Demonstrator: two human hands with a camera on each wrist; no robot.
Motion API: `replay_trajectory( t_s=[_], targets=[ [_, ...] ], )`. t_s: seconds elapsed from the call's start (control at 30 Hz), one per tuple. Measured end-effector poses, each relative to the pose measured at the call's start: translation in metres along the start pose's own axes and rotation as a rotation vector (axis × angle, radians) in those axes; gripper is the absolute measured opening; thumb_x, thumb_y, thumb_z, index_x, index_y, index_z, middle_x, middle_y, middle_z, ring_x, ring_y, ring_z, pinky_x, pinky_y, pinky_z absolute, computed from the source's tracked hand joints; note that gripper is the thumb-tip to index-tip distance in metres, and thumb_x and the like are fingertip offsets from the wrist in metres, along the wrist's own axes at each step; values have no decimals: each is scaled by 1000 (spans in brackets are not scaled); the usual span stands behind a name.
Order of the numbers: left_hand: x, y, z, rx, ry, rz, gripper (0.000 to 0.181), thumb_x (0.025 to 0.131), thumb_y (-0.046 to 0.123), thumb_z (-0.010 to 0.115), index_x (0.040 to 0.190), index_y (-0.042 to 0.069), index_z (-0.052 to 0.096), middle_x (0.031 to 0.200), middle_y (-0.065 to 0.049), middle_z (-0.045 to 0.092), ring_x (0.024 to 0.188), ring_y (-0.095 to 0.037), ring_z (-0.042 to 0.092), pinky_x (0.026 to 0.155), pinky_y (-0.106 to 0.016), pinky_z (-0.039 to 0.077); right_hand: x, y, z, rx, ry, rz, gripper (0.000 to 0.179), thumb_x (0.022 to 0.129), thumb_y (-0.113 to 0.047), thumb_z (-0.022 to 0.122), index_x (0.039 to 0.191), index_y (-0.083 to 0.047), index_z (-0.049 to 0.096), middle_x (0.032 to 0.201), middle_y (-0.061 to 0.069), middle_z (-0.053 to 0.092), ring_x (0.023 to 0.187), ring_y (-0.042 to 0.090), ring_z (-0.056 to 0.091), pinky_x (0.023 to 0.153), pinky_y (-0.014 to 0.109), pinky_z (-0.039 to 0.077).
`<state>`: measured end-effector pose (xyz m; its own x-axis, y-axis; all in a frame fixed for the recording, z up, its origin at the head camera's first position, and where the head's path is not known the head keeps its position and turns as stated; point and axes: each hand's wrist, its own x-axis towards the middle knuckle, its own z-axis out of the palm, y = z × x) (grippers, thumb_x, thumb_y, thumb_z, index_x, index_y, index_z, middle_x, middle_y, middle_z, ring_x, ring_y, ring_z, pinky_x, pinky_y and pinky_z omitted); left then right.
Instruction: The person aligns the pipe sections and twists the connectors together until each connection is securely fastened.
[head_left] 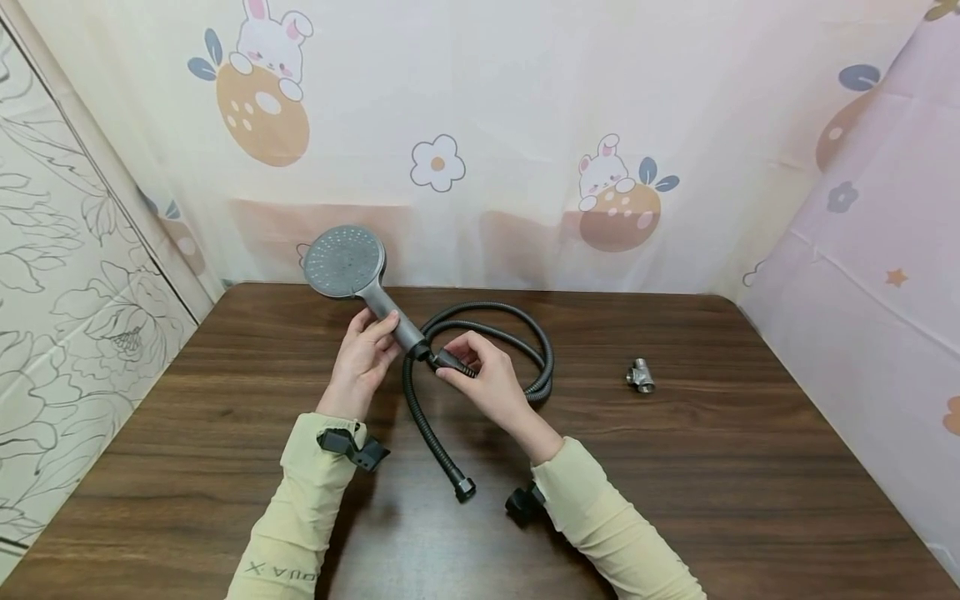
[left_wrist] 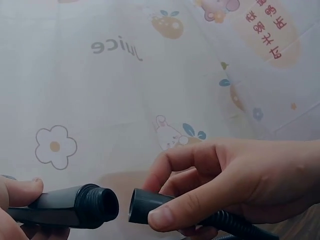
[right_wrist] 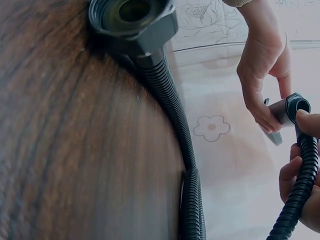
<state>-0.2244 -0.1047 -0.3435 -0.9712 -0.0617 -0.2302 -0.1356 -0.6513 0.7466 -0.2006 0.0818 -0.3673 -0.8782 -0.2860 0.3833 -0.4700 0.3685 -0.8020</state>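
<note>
My left hand (head_left: 360, 362) grips the handle of a grey shower head (head_left: 345, 261), its round spray face turned up toward the head camera. The threaded handle end (left_wrist: 106, 202) points right in the left wrist view. My right hand (head_left: 483, 379) pinches the smooth cone-shaped end (left_wrist: 145, 206) of a black ribbed shower hose (head_left: 543, 350). A small gap separates this end's open mouth from the thread, and the two nearly line up. The hose loops behind my right hand, and its other end, a hex nut (head_left: 465, 489), lies on the table toward me.
A small metal tee fitting (head_left: 641, 377) lies on the wooden table (head_left: 712, 467) to the right. A patterned curtain (head_left: 495, 100) hangs behind the table's back edge. Black camera mounts (head_left: 352, 447) sit on both wrists.
</note>
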Motion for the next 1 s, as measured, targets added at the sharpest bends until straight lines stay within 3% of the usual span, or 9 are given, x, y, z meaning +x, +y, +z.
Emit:
replay_trajectory(
  t_s=[0.27,1.0],
  targets=[
    [0,-7,3,-23,54,75,59,89,-4,50,139,10,22,111,-4,46,80,-9,57,80,-29,43,0,-2,4,-40,28,-51,25,74,-20,75,93,-13,59,90,-2,62,77,8,57,69,26,48],
    [-4,-19,16,40,177,305,53,82,-6,61,126,9,35,96,-5,50,76,-9,57,65,-23,49,2,-2,10,-95,102,-41,26,74,-19,76,91,-12,58,88,-2,59,75,7,53,67,24,48]
  ],
)
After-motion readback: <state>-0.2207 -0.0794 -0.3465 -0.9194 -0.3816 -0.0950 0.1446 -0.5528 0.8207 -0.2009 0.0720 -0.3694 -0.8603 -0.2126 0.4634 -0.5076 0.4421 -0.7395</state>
